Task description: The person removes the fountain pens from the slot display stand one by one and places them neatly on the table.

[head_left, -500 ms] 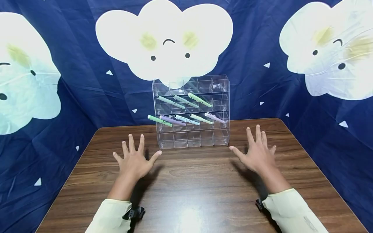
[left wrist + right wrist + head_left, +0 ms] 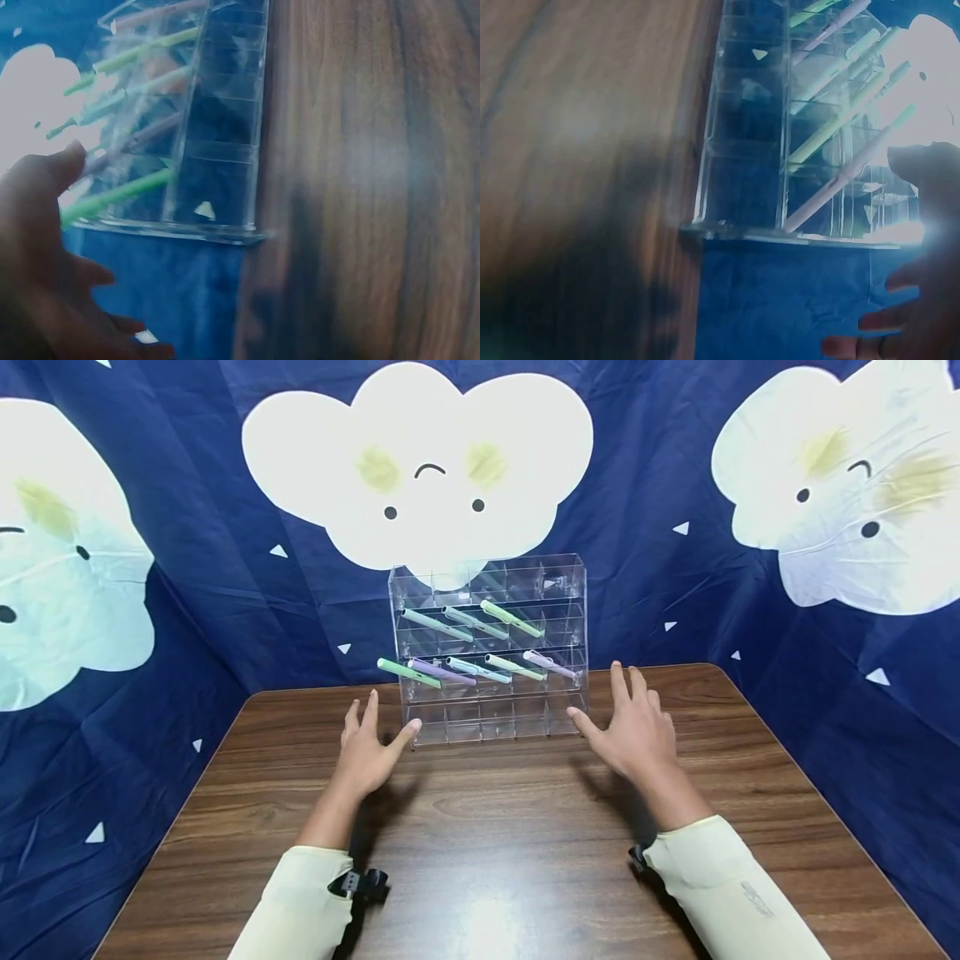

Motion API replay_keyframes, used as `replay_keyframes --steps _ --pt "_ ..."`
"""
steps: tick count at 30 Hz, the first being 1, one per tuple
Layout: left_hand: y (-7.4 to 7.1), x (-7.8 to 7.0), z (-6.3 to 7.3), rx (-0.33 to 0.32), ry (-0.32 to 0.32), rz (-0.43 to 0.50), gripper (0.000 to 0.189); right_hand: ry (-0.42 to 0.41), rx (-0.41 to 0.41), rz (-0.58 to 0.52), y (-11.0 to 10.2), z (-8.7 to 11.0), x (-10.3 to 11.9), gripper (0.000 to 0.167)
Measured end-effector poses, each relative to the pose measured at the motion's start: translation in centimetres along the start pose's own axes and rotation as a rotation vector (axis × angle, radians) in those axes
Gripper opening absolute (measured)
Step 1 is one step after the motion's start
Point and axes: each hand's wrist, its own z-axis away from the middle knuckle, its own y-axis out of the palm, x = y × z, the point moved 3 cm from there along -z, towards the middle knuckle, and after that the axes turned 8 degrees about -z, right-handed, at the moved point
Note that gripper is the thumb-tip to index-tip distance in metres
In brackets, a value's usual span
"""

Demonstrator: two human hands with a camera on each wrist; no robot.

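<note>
A clear acrylic rack (image 2: 498,710) with tiers of small compartments stands upright at the back of the table. Three pens slant in an upper tier: two teal ones and a light green pen (image 2: 512,618) on the right. The tier below holds several more, from a green pen (image 2: 408,672) at the left, past a purple pen (image 2: 442,672), to a lilac pen (image 2: 551,663). My left hand (image 2: 366,758) is spread beside the rack's lower left corner, thumb towards it. By the opposite corner is my right hand (image 2: 637,735), fingers extended. Both look empty; contact with the rack cannot be told.
The brown wooden table (image 2: 465,827) reaches back to a dark blue curtain (image 2: 645,577) printed with white clouds. That curtain also hangs along the left and right sides. Both forearms wear pale sleeves with black wrist mounts.
Both hands have moved inward and slightly forward, closer to the rack's two sides. Their fingers are less widely spread than before. Rack and pens keep their places.
</note>
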Motion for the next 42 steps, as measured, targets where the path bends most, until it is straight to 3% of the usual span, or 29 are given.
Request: replay_keyframes --steps 5,8,14,22,28,35,42 --pt "0.7 0.7 -1.3 -0.074 0.065 0.249 0.101 -0.044 -0.065 -0.048 0.2 -0.9 1.4 0.106" --pt "1.2 1.0 -2.1 -0.086 0.088 0.364 0.097 -0.082 -0.100 -0.065 0.3 -1.4 2.2 0.101" --pt "2.2 1.6 -2.8 -0.051 0.125 0.559 0.090 -0.173 -0.156 -0.114 0.9 -2.6 3.5 0.088" --pt "3.7 2.5 -3.6 0.025 0.058 0.803 0.085 -0.287 -0.221 -0.278 2.4 -4.7 4.5 0.068" --pt "4.4 2.6 -4.0 0.025 0.069 0.818 0.079 -0.358 -0.237 -0.378 3.2 -6.0 5.0 0.055" --pt "5.1 2.8 -3.9 0.019 0.055 0.760 0.073 -0.267 -0.195 -0.456 3.7 -6.8 4.6 0.046" --pt "5.7 3.0 -4.1 0.044 0.056 0.815 0.064 -0.247 -0.167 -0.506 3.7 -7.6 4.3 0.037"
